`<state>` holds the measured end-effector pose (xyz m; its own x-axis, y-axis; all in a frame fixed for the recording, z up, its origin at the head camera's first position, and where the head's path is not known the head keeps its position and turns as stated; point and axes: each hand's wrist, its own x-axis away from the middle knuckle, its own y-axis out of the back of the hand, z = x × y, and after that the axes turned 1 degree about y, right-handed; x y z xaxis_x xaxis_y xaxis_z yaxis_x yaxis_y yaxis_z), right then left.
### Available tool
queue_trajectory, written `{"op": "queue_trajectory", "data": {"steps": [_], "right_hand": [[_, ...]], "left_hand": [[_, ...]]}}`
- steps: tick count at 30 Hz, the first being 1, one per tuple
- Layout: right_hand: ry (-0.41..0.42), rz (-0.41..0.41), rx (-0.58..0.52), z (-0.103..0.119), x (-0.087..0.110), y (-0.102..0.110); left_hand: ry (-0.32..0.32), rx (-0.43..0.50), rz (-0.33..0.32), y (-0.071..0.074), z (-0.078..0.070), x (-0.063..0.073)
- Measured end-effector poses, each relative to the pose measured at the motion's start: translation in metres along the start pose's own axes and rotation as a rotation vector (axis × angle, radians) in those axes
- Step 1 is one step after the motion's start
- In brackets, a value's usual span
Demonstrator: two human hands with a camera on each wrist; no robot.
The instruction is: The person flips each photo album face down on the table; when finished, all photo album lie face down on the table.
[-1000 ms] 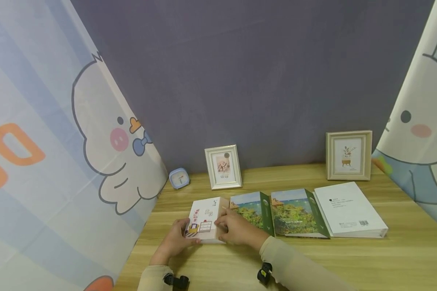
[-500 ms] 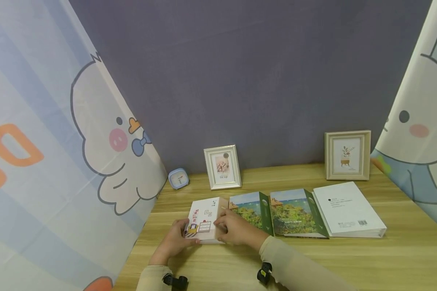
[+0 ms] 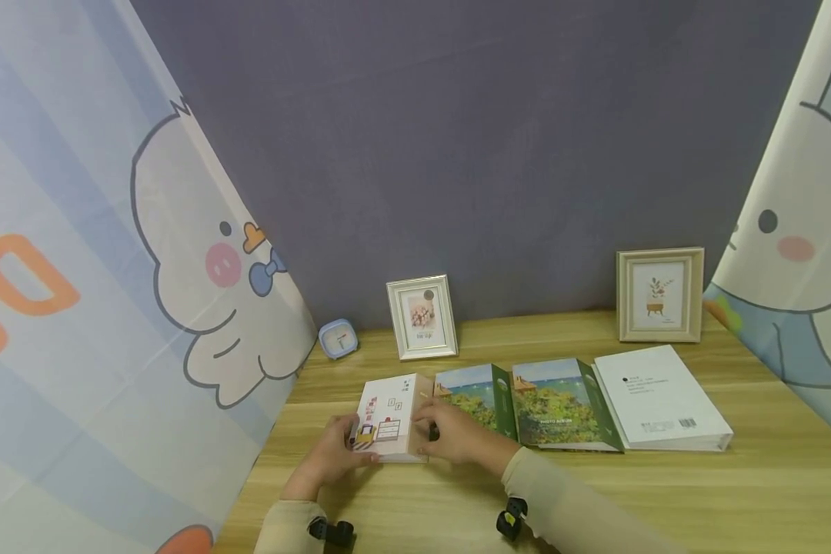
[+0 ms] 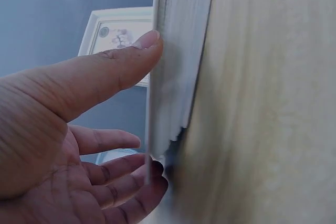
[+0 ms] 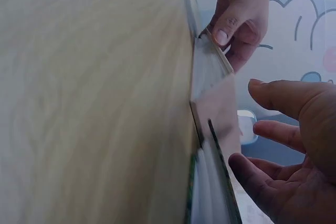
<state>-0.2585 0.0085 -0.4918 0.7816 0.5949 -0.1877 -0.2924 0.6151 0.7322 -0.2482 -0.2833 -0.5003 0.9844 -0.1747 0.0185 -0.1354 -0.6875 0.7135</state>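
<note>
A thick white album point(image 3: 396, 408) with a drawn furniture scene on its cover lies at the left end of a row on the table. My left hand point(image 3: 332, 450) grips its near left corner; in the left wrist view the thumb point(image 4: 126, 64) presses the cover's edge and the fingers curl at the side. Beside its pale pink spine point(image 5: 223, 119), my right hand point(image 3: 457, 435) hovers with loosely bent fingers. The right wrist view shows that hand apart from the spine, holding nothing. Close by on the right is a green photo album point(image 3: 469, 385) with a landscape cover.
A second landscape photo album point(image 3: 557, 404) and a white album point(image 3: 665, 392) with a barcode continue the row rightward. Behind stand a small blue clock point(image 3: 338, 339), a white picture frame point(image 3: 422, 317) and a beige picture frame point(image 3: 660, 295) on the wooden table point(image 3: 769, 492).
My right hand has drawn slightly right, and its fingers have come off the white album's spine. The left hand keeps its grip, and the albums stay where they were.
</note>
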Motion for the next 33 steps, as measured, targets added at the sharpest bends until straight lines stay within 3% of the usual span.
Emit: {"op": "queue_trajectory", "data": {"steps": [4,10,14,22,33], "right_hand": [[-0.013,0.005,-0.026,-0.006,0.005,0.012],[0.002,-0.001,0.043,-0.017,0.017,0.030],[0.009,-0.030,0.063,-0.025,0.028,0.044],[-0.029,-0.125,0.146,-0.041,0.049,0.076],[-0.034,-0.211,0.197,-0.070,0.078,0.122]], "left_hand": [[0.002,-0.011,-0.019,0.005,-0.005,0.000],[-0.016,-0.026,-0.096,0.007,-0.011,-0.002],[-0.095,-0.046,-0.160,0.007,-0.014,-0.009],[-0.295,-0.191,-0.333,0.005,-0.024,-0.026],[-0.367,-0.255,-0.372,0.006,-0.037,-0.037]]}}
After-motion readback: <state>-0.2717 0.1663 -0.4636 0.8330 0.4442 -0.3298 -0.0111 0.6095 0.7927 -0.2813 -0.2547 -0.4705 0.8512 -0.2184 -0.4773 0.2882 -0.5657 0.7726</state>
